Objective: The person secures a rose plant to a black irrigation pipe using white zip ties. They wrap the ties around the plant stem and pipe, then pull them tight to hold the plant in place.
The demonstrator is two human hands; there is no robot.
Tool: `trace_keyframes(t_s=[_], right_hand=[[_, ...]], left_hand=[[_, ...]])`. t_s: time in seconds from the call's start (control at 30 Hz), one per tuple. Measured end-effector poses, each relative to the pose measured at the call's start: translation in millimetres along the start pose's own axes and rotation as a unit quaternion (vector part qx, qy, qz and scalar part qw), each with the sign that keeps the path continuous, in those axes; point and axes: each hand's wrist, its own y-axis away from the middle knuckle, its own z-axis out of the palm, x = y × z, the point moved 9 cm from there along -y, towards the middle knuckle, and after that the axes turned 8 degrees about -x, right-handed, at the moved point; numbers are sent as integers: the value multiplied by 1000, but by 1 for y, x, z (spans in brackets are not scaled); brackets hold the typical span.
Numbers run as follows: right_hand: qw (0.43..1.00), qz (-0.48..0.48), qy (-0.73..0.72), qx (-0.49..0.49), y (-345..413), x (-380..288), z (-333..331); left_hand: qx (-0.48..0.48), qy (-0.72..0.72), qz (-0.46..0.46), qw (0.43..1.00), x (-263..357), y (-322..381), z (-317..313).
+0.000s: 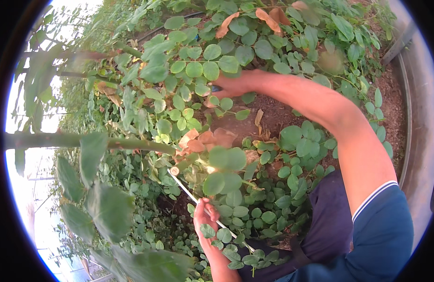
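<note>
My left hand (206, 213) holds a thin white rod (183, 187) between thumb and fingers. The rod slants across the leaves, its upper end beside the cut end of a thick rose stem (174, 170). Higher in the view, my right hand (231, 86) reaches in among rose leaves (211, 70), its fingers partly hidden. A small dark blue-grey piece (215, 89) shows within that hand's grip; leaves cover the rest, so its kind cannot be told. Dry brown leaves (206, 139) hang between the two hands.
A thick green rose stem (62, 141) runs in from the left, close to the camera. Large leaves (109, 208) blur the lower left. Bare soil (238, 121) shows under the right forearm. Along the right runs a pale curved sheet (419, 88) with a post (400, 44).
</note>
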Motion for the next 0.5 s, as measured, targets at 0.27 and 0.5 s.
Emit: trace_keyframes(t_s=[0.27, 0.5], right_hand=[[974, -94, 205, -15, -13, -5, -12], [983, 140, -63, -101, -34, 29, 39]], left_hand=[[-12, -24, -12, 1000, 1, -5, 4], [-31, -49, -24, 998, -5, -16, 7]])
